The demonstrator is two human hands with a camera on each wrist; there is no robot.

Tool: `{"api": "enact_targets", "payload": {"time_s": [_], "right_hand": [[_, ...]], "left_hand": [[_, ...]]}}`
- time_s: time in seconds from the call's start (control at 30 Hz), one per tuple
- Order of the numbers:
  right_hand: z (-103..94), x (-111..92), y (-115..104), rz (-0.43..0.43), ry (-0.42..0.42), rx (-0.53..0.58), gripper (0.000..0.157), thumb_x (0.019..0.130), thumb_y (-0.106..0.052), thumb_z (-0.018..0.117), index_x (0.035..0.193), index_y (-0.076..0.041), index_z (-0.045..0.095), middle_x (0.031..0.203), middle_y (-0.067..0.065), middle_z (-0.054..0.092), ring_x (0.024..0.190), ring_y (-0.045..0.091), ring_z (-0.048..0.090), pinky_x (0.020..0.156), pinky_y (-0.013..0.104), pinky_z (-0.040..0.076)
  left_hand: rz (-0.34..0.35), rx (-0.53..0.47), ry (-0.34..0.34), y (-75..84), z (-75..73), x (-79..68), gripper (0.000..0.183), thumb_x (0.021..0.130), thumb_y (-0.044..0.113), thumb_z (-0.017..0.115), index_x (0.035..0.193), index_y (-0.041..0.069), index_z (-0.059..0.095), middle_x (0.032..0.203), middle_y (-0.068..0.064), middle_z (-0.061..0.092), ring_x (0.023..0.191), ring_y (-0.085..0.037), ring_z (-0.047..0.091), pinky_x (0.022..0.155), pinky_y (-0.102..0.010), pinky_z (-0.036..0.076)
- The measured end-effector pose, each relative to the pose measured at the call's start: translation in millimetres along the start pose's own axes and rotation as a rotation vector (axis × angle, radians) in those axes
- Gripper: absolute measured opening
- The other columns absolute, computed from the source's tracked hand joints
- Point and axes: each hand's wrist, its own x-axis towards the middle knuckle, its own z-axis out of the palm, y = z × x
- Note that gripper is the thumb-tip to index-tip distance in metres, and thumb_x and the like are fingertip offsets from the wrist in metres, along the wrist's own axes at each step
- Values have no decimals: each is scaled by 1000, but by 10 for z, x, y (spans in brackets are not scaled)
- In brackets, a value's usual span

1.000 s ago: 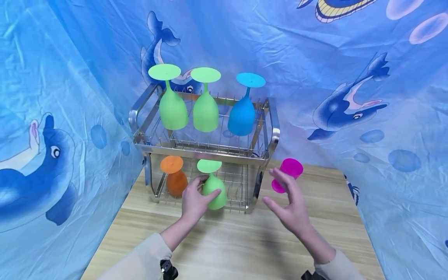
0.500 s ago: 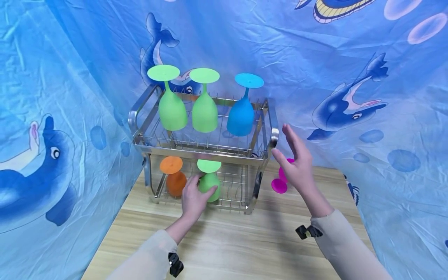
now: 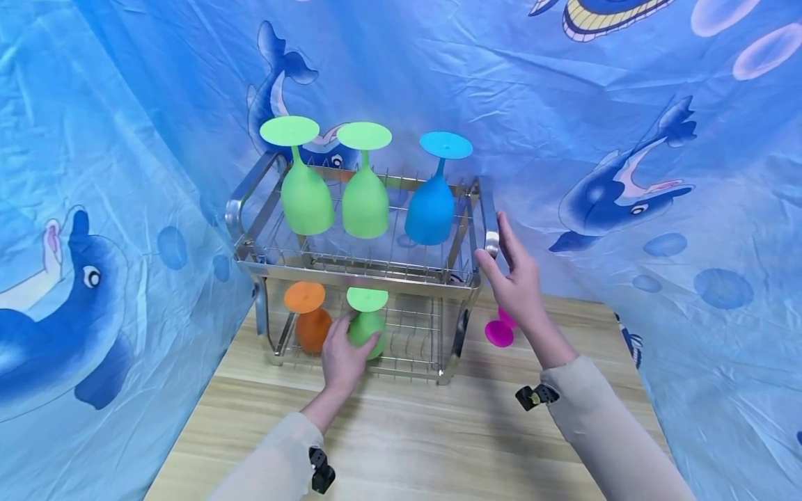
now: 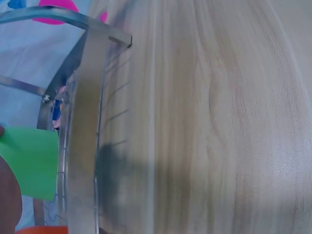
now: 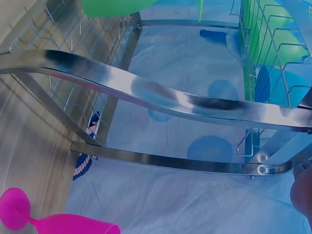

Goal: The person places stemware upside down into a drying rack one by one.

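My left hand (image 3: 341, 353) holds an upside-down green goblet (image 3: 367, 300) by its bowl on the lower tier of a metal two-tier dish rack (image 3: 401, 280). In the left wrist view part of the green bowl (image 4: 34, 161) shows beside a fingertip. An orange goblet (image 3: 305, 298) stands upside down to its left. My right hand (image 3: 519, 284) is at the rack's upper right corner, thumb in front of the curved side rail (image 3: 491, 243) and straight fingers along its outer side. Only a bit of that hand (image 5: 303, 192) shows in the right wrist view.
Two green goblets (image 3: 307, 198) (image 3: 366, 202) and a blue goblet (image 3: 431, 209) stand upside down on the upper tier. A magenta goblet (image 5: 73, 224) lies on the wooden table (image 3: 401, 431), right of the rack. Blue dolphin-print sheets (image 3: 401, 62) hang behind and at both sides.
My left hand has shifted the green goblet slightly left and back, towards the orange one. My right hand has come up and left from over the table to the rack's side rail.
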Motion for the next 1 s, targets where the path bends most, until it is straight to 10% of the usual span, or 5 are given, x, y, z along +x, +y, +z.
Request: {"api": "enact_targets", "payload": {"time_s": [0.2,0.33,1.0], "right_hand": [[58,21,69,-89,27,-48,69,97,13,65,158,15,33,147,36,56,114,32,66,98,9,46],[77,24,85,-102,44,-65,71,97,12,66,159,12,34,101,32,62,81,9,49,66,18,36],[86,13,45,-93,58,-112,68,97,11,67,156,16,36,96,31,61,83,6,48,66,15,33]], "left_hand": [[1,8,1,-98,4,-8,64,80,23,96,135,6,67,133,-16,69,117,-40,67,97,-61,57],[12,11,6,-150,17,-15,63,81,22,95,134,7,67,133,-15,69,118,-40,67,97,-61,57],[32,-20,37,-396,125,-50,71,81,18,96,142,4,63,136,-19,68,123,-42,65,103,-62,55]]}}
